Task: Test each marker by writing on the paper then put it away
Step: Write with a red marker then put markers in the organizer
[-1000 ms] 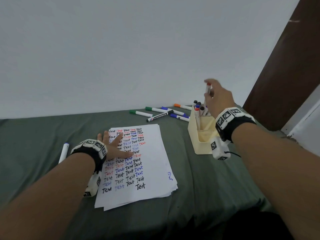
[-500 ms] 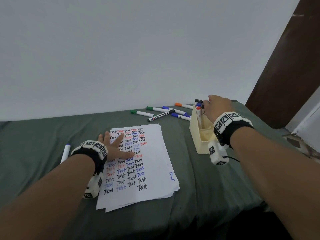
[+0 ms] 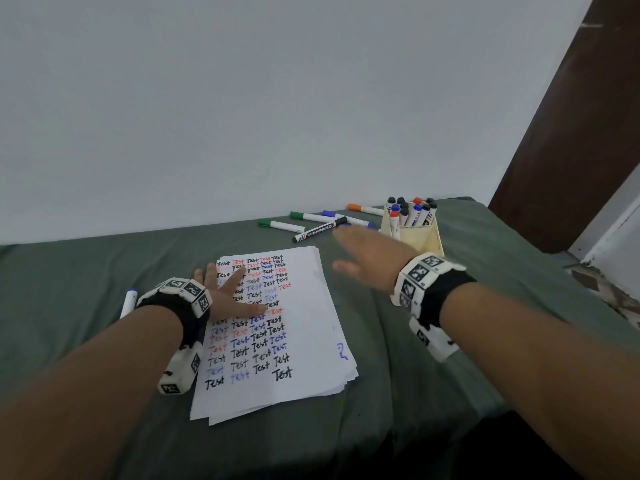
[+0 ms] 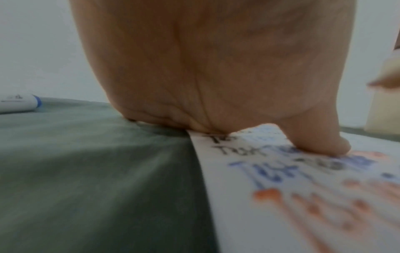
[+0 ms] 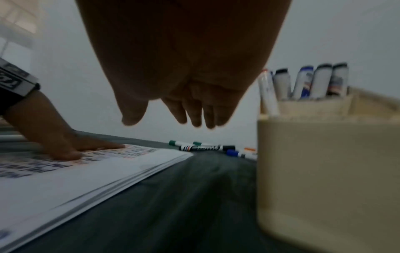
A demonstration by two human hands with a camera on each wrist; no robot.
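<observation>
A stack of white paper (image 3: 304,341) covered with rows of "Test" lies on the green cloth. My left hand (image 3: 228,292) presses flat on its upper left part, fingers spread; its thumb (image 4: 320,142) touches the sheet (image 4: 303,196). My right hand (image 3: 363,254) hovers empty and open, blurred, between the paper and the cream holder (image 3: 426,237), fingers (image 5: 194,113) straight. Several capped markers (image 3: 410,211) stand in the holder (image 5: 324,171). A black marker (image 3: 320,230), two green ones (image 3: 280,225) and blue and orange ones lie loose behind the paper.
A blue-capped white marker (image 3: 129,301) lies on the cloth left of my left wrist, also in the left wrist view (image 4: 19,102). The white wall stands right behind the table. A dark brown door (image 3: 571,133) is at the right. The cloth's front edge drops off near me.
My right hand dropped the marker it held into the holder, then swung left and down, empty, toward the loose markers. The left hand stayed on the paper.
</observation>
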